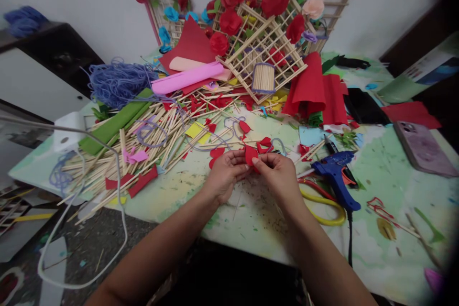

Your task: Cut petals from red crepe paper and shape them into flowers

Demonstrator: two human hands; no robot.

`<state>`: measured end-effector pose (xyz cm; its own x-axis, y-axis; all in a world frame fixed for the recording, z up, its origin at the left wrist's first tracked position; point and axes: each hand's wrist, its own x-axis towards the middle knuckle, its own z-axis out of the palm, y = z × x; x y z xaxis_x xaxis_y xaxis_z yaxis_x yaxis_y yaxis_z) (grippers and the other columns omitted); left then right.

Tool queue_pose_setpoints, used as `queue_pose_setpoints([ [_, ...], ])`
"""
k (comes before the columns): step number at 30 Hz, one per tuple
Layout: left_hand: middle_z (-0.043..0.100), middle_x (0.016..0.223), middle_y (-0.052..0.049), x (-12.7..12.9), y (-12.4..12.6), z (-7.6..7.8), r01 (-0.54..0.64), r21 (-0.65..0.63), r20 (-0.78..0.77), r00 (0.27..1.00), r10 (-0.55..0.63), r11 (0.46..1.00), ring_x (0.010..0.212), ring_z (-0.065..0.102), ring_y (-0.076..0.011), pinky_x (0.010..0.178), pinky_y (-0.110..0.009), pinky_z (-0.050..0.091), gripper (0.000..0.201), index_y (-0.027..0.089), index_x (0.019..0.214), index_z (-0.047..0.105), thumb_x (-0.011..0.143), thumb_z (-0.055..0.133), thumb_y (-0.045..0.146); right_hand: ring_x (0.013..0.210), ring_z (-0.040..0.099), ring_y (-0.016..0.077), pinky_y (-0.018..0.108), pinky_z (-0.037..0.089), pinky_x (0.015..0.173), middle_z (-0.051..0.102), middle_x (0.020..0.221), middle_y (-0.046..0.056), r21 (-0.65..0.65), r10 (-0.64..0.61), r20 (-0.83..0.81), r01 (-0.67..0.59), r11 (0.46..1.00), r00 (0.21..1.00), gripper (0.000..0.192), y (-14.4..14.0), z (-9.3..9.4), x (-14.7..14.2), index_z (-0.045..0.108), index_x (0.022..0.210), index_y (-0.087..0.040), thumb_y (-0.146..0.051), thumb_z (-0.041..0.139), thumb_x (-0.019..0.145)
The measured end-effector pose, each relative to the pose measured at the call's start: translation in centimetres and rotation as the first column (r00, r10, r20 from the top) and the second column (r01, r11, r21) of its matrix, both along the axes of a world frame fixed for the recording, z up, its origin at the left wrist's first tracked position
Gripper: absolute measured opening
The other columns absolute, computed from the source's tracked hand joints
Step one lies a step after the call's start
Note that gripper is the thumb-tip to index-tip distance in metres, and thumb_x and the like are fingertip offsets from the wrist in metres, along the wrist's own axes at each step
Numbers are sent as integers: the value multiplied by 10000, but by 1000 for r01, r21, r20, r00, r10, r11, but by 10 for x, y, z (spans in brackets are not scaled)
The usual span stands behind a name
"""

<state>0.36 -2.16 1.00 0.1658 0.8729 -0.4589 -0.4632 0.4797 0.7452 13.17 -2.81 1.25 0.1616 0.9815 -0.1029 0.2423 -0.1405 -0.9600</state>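
- The left hand (pixel 224 174) and the right hand (pixel 278 177) meet over the middle of the surface (pixel 258 220), fingertips pinching a small red paper piece (pixel 251 155) between them.
- Most of that red piece is covered by the fingers; only its upper edge shows, so its full shape cannot be made out.
- More red paper scraps (pixel 265 143) lie just behind the hands, touching or overlapping; which are separate pieces is hard to tell.
- A blue glue gun (pixel 335 174) lies just right of the right hand; its cord drops off the near edge of the surface.
- Yellow-handled scissors (pixel 322 205) lie partly under the glue gun and the right wrist, blades hidden.
- A heap of wooden sticks (pixel 143 153) spreads to the left, with blue yarn (pixel 118 81) behind it.
- A stick lattice with paper flowers (pixel 258 24) leans against the wall at the back.
- A phone (pixel 423 148) lies at the right, blurred by the picture's dark corner.
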Motion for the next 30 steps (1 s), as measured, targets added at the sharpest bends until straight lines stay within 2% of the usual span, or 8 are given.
queue_pose_setpoints([
  [9,668,800,-38,-1,-2,-4,-1,20,33,999,0,1000,723,638,-105,728,-244,517,285,114,871,605,629,672,-22,460,401,111,247,288,472,496,462,-14,25,-15,88,13,1000,996,284,2,-1,0,547,507,-173,-420,589,641],
  [30,659,779,-22,-2,-3,-5,-8,4,47,999,8,1000,720,632,-96,724,-236,513,288,123,845,601,616,661,-41,477,399,115,253,293,493,497,486,-15,3,-20,165,20,1000,986,277,2,-1,-3,544,531,-176,-425,558,653],
])
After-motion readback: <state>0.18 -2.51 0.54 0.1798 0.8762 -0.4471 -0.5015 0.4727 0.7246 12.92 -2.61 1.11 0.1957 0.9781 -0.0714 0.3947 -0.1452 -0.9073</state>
